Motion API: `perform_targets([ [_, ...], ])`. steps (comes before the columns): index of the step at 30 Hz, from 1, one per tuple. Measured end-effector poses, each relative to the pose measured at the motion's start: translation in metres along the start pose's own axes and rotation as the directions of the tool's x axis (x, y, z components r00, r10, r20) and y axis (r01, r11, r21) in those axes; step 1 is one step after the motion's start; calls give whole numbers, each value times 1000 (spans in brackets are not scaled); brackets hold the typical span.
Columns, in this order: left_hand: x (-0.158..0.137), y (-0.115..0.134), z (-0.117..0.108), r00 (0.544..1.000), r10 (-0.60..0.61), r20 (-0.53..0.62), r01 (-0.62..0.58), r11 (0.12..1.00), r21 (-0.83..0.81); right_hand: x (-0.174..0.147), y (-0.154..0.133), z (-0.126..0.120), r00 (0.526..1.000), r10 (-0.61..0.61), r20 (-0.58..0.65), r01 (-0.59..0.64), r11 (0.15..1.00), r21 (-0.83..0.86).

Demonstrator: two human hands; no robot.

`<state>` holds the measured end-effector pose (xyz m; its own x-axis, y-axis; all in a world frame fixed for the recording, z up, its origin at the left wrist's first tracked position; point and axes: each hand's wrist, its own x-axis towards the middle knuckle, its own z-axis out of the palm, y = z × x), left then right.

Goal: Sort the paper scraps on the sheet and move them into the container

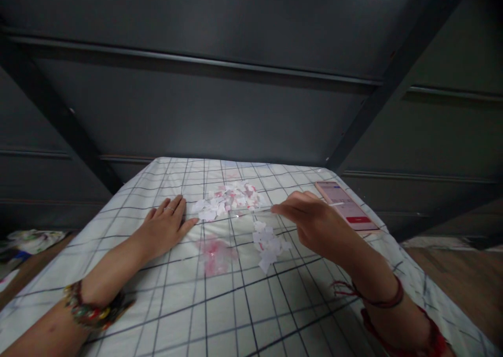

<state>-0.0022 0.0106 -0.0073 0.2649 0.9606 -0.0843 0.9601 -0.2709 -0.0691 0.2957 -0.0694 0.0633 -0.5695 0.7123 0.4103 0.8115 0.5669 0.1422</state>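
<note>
My left hand lies flat on the checked cloth, fingers spread, with the thumb close to a heap of torn paper scraps. The scraps are white, some with pink or red marks. My right hand is closed in a pinch around a thin pale stick, whose rear end shows beyond the knuckles; its tip points left toward the heap, and its exact kind is unclear. Below that tip sits a smaller pile of white paper scraps. A clear film-like patch with a pink stain lies between my hands.
A phone with a lit screen rests at the right edge of the table. White cloth with dark grid lines covers the table. Dark panels stand right behind it. Crumpled items lie lower at the left.
</note>
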Motion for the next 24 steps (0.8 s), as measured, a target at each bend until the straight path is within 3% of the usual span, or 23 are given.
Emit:
perform_targets([
  [3,0,0,-1,1000,2,1,-2,1000,-18,1,-5,0,994,-67,-87,69,997,20],
  [6,-1,0,-2,1000,4,5,-4,1000,-26,0,-5,-2,990,-42,-133,44,999,11],
  [10,0,0,-1,1000,2,8,-2,1000,-14,-1,-2,-5,997,35,-67,-39,998,-53],
  [13,1,-2,1,1000,21,-3,-21,1000,-17,-1,-4,-6,999,-2,-38,0,998,-60],
  [16,1,-3,2,999,33,-10,-33,999,1,0,-5,-5,995,-63,-78,62,998,-24],
  [21,1,-1,1,1000,19,3,-19,1000,21,0,-4,-1,991,-25,-133,19,999,-46],
  [24,0,0,0,1000,11,9,-11,1000,16,2,-8,1,989,-71,-128,63,996,-69],
])
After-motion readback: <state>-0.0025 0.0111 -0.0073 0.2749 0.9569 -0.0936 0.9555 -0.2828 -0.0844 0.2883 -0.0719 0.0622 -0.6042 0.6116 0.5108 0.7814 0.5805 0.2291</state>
